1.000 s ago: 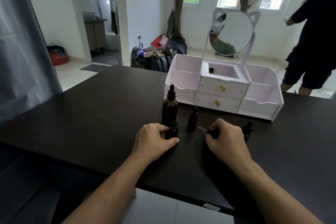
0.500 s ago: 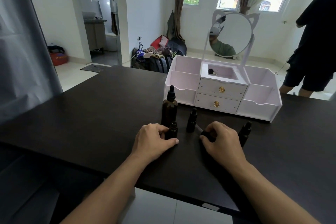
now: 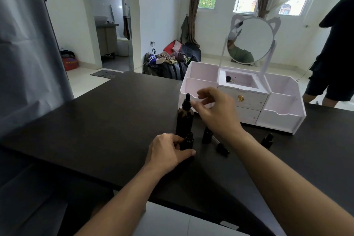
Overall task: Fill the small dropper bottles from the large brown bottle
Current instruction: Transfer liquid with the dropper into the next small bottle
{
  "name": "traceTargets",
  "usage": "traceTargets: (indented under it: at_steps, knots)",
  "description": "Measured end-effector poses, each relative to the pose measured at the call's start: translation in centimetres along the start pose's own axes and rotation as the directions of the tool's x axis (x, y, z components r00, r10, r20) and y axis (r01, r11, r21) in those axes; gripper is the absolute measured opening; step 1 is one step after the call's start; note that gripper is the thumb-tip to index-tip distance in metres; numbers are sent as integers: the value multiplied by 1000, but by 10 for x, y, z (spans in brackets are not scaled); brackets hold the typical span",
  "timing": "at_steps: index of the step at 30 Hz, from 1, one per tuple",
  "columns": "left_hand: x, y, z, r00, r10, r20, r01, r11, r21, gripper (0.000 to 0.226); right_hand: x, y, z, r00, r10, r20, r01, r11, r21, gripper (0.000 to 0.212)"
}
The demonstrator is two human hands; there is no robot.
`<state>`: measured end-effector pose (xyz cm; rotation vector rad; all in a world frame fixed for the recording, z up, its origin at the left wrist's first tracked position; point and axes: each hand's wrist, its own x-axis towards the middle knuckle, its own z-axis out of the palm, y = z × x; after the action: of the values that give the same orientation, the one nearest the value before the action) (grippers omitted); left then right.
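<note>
A person is sitting at a black table [image 3: 99,120], both bare forearms reaching forward. The left hand [image 3: 168,152] is gripping a small dropper bottle [image 3: 188,141] that is standing upright with its cap off, thumb and fingers curled round its base. That bottle's dropper cap [image 3: 220,145] is lying on its side on the table just to the right. The right hand [image 3: 216,113] is hovering in the air with fingers spread and loosely bent, holding nothing, close to the black dropper top of the large brown bottle [image 3: 184,119], which is standing upright just behind the gripped bottle. Its top is looking closed, so no liquid appears to be drawn yet. Two more small bottles are standing capped: one [image 3: 207,135] partly hidden behind the right wrist, another [image 3: 267,140] further right. The filling seems to be barely beginning; whether any small bottle holds liquid cannot be told through the dark glass. A white vanity organiser [image 3: 281,119] is sitting behind.
</note>
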<state>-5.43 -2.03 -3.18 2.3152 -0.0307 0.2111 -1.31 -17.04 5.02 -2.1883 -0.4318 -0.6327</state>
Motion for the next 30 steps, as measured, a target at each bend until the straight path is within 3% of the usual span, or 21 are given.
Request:
traceTargets:
  at_steps: [3, 6, 13, 30]
  knots:
    - [-1, 1, 0, 1000, -14, -9, 14, 1000, -5, 51, 18, -7, 9, 996, 13, 88, -10, 999, -33, 38]
    - [0, 0, -1, 1000, -30, -9, 30, 999, -17, 49, 27, -7, 16, 989, 17, 144, -9, 998, -59, 31]
    - [1, 2, -1, 999, -37, -11, 37, 999, -9, 46, 36, -6, 18, 994, 26, 109, -28, 999, 16, 11]
    - [-1, 3, -2, 1000, -12, -23, 12, 1000, -13, 45, 39, -9, 24, 993, 112, 47, -118, 978, 173, 13]
